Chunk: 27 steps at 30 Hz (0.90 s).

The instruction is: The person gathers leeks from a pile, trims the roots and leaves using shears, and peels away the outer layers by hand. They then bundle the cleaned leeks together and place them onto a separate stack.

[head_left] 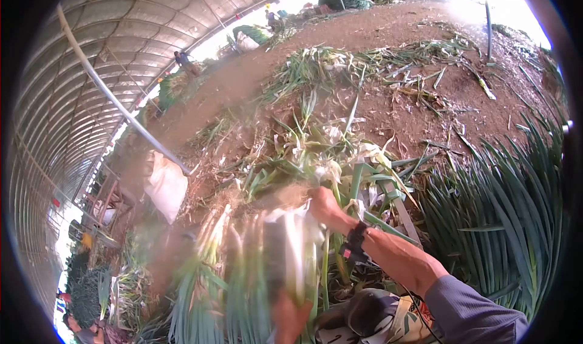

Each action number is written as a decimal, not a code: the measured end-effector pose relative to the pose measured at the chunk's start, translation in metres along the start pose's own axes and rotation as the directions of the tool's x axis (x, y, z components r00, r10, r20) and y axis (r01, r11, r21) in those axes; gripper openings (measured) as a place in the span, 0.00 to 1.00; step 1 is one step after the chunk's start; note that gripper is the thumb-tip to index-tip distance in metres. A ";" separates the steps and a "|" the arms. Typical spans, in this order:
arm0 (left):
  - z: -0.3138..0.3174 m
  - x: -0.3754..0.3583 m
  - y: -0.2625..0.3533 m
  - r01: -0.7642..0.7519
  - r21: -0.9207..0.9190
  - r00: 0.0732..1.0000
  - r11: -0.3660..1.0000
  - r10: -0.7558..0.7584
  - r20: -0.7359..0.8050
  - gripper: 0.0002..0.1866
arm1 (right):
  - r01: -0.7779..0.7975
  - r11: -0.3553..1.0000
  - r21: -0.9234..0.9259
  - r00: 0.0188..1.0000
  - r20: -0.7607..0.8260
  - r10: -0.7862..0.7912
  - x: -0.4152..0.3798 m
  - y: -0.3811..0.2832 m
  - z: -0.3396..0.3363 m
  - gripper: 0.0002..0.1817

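Blurred by motion, a green onion (295,247) with a thick white stem stands in front of me, root end away from me. My left hand (291,316) is closed around its lower, leafy part, though the fingers are smeared. At the upper end, my right hand (328,207) is curled beside the white stem and pale peeling skin. Its fingertips are turned away, so I cannot make out what they pinch. A black strap device (357,242) sits on that wrist. Left of the held stalk lies a row of green onions (212,283), white ends away from me.
Peeled leaves (331,146) pile up just beyond my hands. A large stack of green onions (498,216) stands at right. A pale sack (166,183) lies left, near a slanted metal pole (115,98). Other people (185,61) are farther off, under the arched roof.
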<state>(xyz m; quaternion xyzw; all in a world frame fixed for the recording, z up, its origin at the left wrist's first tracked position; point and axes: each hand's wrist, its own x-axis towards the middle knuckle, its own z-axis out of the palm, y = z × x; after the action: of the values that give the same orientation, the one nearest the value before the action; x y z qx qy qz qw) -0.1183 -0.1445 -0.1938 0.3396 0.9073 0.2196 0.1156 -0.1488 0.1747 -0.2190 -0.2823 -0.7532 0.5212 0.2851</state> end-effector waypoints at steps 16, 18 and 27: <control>-0.073 -0.112 -0.032 0.394 -0.675 0.910 0.624 -0.162 0.381 0.39 | 0.389 0.907 -0.160 0.876 0.368 -0.311 -0.021 -0.055 -0.127 0.15; -0.091 -0.114 -0.008 0.516 -0.728 0.852 0.451 -0.178 0.493 0.42 | 0.537 0.843 -0.036 0.765 0.442 -0.468 -0.033 -0.024 -0.091 0.13; -0.025 -0.121 -0.074 0.422 0.653 0.713 -0.629 0.675 0.189 0.44 | -0.013 0.979 0.205 0.935 0.349 -0.061 -0.063 -0.038 0.012 0.22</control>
<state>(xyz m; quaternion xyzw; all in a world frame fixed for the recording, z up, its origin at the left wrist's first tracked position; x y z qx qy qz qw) -0.0791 -0.2831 -0.2002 0.3268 0.4249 -0.5997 -0.5942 -0.1199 0.1108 -0.1955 -0.1439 -0.7383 0.6342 0.1789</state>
